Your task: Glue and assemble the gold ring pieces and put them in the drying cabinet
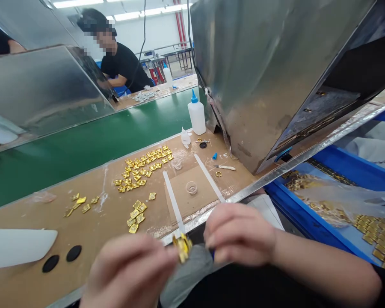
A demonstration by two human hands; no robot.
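Note:
In the head view my left hand is blurred and pinches a small stack of shiny gold metal pieces near the table's front edge. Curled fingers close my right hand just to the right of that stack, apart from it; what it holds, if anything, is hidden. Beyond my hands, many square gold pieces lie on the brown work surface, in a large group, a smaller cluster and a loose group. A small clear cup stands on a cardboard sheet taped down with white strips.
A white squeeze bottle with a blue tip stands behind a small knife. Metal hood panels rise at right. Blue trays hold more gold pieces. Across the green belt sits a co-worker. Two black discs lie left.

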